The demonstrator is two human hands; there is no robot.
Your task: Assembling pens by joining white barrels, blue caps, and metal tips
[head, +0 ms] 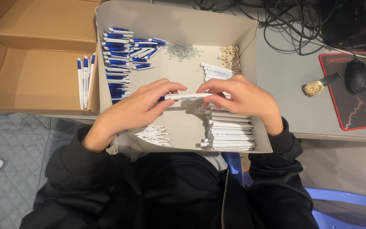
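Pen [187,96] pinched level between left hand [138,106] and right hand [242,98], fingers closed on each end, over the tray [178,123]. Four finished in the side box [34,80] (few so far); stacks of white barrels [229,133] left.

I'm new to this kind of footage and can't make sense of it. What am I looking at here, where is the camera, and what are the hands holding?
No machine here: a person works with bare hands, filmed by a camera on their head looking down. The left hand and right hand hold one white pen barrel level between them, over a shallow cardboard tray. In the tray lie blue-and-white pen parts, white barrels, thin refills, small springs and tiny tan pieces. A second box on the left holds a few finished pens. At right are a wristwatch and a computer mouse.
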